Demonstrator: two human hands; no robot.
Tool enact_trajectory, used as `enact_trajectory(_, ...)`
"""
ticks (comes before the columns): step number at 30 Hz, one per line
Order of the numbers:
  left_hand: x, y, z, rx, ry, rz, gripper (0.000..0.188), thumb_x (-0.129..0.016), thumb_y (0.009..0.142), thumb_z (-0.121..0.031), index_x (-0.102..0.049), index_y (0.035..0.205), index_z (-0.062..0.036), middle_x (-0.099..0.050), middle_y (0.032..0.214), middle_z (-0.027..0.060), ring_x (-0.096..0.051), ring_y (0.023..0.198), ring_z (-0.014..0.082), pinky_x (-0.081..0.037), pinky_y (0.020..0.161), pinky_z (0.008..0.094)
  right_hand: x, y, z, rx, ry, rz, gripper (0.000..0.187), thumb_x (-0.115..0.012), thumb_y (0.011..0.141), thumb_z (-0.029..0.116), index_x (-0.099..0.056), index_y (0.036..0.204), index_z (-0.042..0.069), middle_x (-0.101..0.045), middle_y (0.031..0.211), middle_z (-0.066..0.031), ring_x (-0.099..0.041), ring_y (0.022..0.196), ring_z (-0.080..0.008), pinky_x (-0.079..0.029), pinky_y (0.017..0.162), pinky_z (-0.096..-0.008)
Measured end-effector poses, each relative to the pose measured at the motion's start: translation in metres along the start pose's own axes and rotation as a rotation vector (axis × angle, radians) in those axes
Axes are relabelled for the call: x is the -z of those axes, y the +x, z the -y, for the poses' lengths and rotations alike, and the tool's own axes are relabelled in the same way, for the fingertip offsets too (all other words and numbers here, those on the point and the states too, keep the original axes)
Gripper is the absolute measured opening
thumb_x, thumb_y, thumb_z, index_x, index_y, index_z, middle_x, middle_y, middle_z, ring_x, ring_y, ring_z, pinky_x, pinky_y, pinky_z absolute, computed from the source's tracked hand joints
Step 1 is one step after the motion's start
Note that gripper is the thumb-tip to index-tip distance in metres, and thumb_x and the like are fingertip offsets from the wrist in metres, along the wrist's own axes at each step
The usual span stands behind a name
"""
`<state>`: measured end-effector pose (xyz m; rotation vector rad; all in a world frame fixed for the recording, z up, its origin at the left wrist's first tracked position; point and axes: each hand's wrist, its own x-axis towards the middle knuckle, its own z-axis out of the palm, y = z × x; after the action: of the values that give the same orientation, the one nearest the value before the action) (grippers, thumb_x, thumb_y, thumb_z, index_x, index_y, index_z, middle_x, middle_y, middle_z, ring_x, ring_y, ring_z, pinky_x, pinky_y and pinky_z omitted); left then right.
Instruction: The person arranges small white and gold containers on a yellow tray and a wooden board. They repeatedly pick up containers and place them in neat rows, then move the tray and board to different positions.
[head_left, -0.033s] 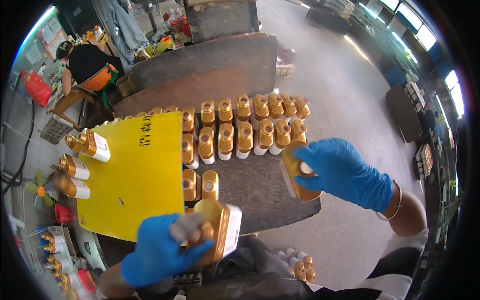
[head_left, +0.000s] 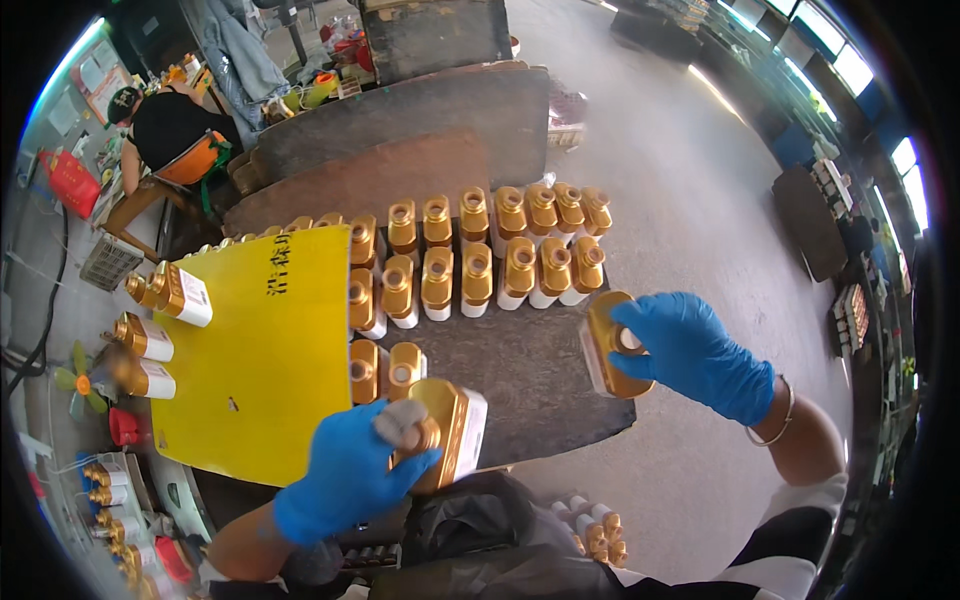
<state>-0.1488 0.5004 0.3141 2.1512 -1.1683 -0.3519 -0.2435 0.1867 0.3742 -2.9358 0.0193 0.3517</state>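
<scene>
My left hand (head_left: 352, 470), in a blue glove, grips a gold bottle (head_left: 440, 415) with a white label by its neck, tilted above the table's near edge. A worn grey covering (head_left: 400, 422) shows at the tips of the fingers there. With thumb and fingers, my blue-gloved right hand (head_left: 700, 355) pinches another gold bottle (head_left: 607, 335) at its neck, near the right edge of the dark table (head_left: 520, 390). Rows of similar gold bottles (head_left: 437, 270) stand at the far side of the table, mouths up. Two more (head_left: 405, 365) stand close to my left hand.
A yellow board (head_left: 255, 370) covers the table's left part, with several gold bottles (head_left: 185, 292) at its left edge. Beyond stand dark boards (head_left: 400, 125). A person (head_left: 185, 130) sits at a bench far left. Bottles (head_left: 598, 535) stand lower down, near my body.
My left hand and its bottle have moved slightly right and up. The right hand's bottle has shifted a little right and sits more upright. Both bottles stay gripped.
</scene>
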Motion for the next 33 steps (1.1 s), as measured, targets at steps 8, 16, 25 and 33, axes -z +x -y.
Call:
enact_trajectory(8,-0.160,0.069,0.084,0.128,0.430,0.041,0.034,-0.068,0.079,-0.024,-0.055,0.103,-0.0039,-0.059,0.082,0.0145,-0.061,0.070,0.0322,-0.048,0.058,0.0416,-0.107,-0.033,-0.173,-0.181,0.088,-0.064,0.031,-0.067,0.081,0.029,-0.063,0.100,0.004,-0.066,0.088,-0.0180,-0.065,0.076,-0.0326,-0.053,0.069,-0.0369)
enact_trajectory(16,-0.191,0.101,0.114,0.257,0.583,0.027,0.038,-0.065,0.081,-0.030,-0.058,0.105,-0.0021,-0.058,0.089,0.0163,-0.060,0.079,0.0325,-0.048,0.065,0.0431,-0.167,0.006,-0.262,-0.173,0.079,-0.122,0.028,-0.067,0.081,0.029,-0.062,0.094,0.006,-0.065,0.083,-0.0173,-0.065,0.075,-0.0338,-0.053,0.067,-0.0378)
enact_trajectory(25,-0.186,0.089,0.120,0.309,0.591,0.054,0.047,-0.067,0.081,-0.034,-0.054,0.112,-0.0014,-0.058,0.088,0.0157,-0.060,0.075,0.0309,-0.049,0.063,0.0419,-0.185,0.081,-0.293,-0.150,0.130,-0.166,0.029,-0.067,0.080,0.030,-0.061,0.094,0.006,-0.065,0.083,-0.0175,-0.064,0.074,-0.0344,-0.053,0.066,-0.0390)
enact_trajectory(33,-0.160,0.087,0.074,0.344,0.376,-0.175,0.059,-0.068,0.082,-0.026,-0.047,0.130,-0.0005,-0.062,0.094,0.0196,-0.061,0.084,0.0350,-0.050,0.071,0.0425,-0.196,0.120,-0.307,-0.125,0.089,-0.232,0.035,-0.069,0.076,0.032,-0.062,0.099,0.007,-0.066,0.085,-0.0168,-0.064,0.077,-0.0350,-0.053,0.068,-0.0404)
